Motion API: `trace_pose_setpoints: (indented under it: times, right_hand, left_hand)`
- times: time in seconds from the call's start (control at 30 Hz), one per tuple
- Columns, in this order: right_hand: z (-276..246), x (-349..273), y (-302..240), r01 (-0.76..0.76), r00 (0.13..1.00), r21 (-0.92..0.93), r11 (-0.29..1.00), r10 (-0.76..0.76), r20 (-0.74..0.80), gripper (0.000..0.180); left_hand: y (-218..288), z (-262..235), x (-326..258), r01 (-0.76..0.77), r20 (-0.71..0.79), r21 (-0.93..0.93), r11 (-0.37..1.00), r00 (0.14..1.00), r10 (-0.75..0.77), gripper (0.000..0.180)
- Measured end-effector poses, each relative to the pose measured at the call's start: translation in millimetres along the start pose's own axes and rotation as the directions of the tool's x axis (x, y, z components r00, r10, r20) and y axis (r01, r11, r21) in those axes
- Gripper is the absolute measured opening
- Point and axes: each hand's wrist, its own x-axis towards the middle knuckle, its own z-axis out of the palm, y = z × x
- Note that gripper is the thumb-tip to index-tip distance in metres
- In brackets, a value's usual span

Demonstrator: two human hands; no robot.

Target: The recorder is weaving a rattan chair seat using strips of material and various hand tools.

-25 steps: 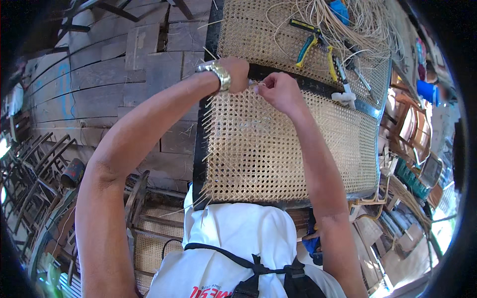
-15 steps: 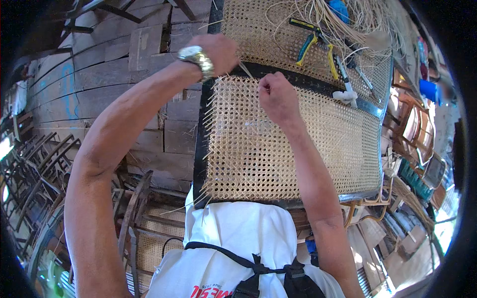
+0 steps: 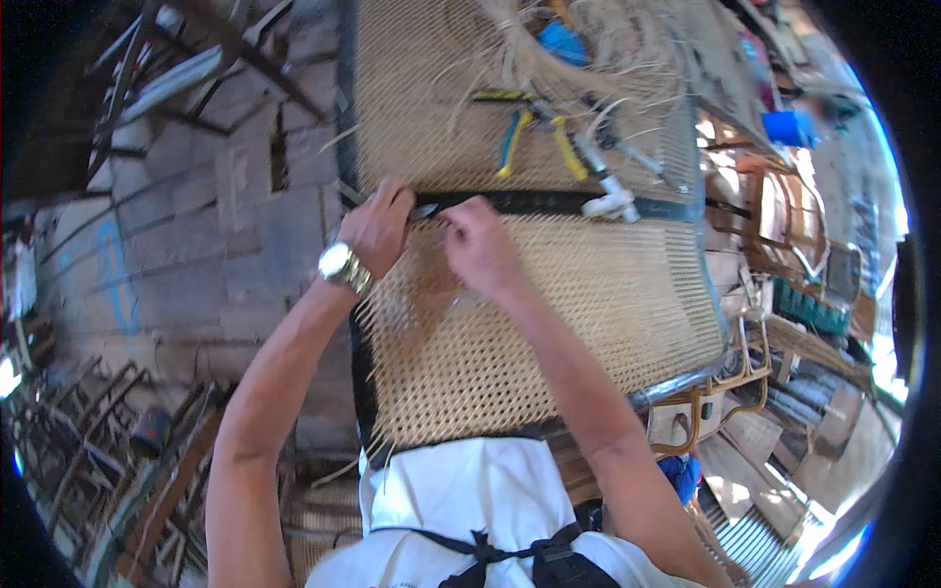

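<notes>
A woven cane panel (image 3: 470,363) with an open lattice lies in front of me on a black frame, with cane ends sticking out along its left edge. Over the black bar (image 3: 549,202) at the panel's far edge, my left hand (image 3: 377,233) is closed, its fingers bent down at the left corner. Just to the right, my right hand (image 3: 478,245) is pinched, fingertips close to the left ones. A small pale, shiny piece (image 3: 425,210) shows between the hands; its kind is unclear. What each hand grips is hidden by the fingers.
Beyond the bar, a second cane panel (image 3: 412,118) carries pliers (image 3: 515,142) with yellow and blue handles, a white-headed hammer (image 3: 610,203), and a tangled bundle of cane strands (image 3: 627,69) around a blue object (image 3: 562,44). Wooden chair frames (image 3: 784,216) stand at the right.
My left hand has come down and closer to the right hand, which has moved left. The thin strip that stretched between them no longer shows. The whole view has shifted.
</notes>
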Motion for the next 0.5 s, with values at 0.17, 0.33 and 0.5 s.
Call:
trace_pose_setpoints:
  times: [0.17, 0.33, 0.5]
  right_hand:
    - [26.5, 15.8, -6.9, -0.017, 0.998, -0.091, 0.996, 0.023, 0.063, 0.028]
    - [11.2, 20.7, -5.2, -0.092, 0.990, -0.069, 0.993, 0.099, 0.099, 0.027]
    - [21.6, 27.7, -17.6, -0.057, 0.997, -0.249, 0.967, 0.070, 0.044, 0.023]
  left_hand:
    - [0.3, 9.1, -2.2, 0.218, -0.034, -0.267, 0.939, 0.971, -0.235, 0.020]
    - [13.3, 13.2, 13.4, 0.472, 0.047, -0.568, 0.675, 0.837, -0.546, 0.018]
    - [5.4, 23.2, 6.4, 0.438, -0.044, -0.610, 0.660, 0.813, -0.581, 0.019]
